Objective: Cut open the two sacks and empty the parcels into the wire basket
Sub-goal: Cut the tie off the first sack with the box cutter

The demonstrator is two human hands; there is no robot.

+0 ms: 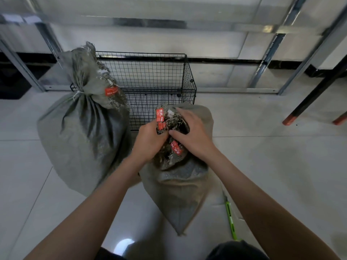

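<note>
The near sack (178, 184) stands on the floor (281, 166) against the front of the wire basket (150, 72), close for tipping; my left hand (148, 141) and right hand (191, 132) both clench its frayed neck, probably to spread it; the second sack (82, 137) leans tied at the basket's left corner; the green knife (230, 218) lies aside.

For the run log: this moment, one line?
left hand, right hand: grip near sack | far sack: tied | wire basket: behind sacks | cutter: floor
</note>
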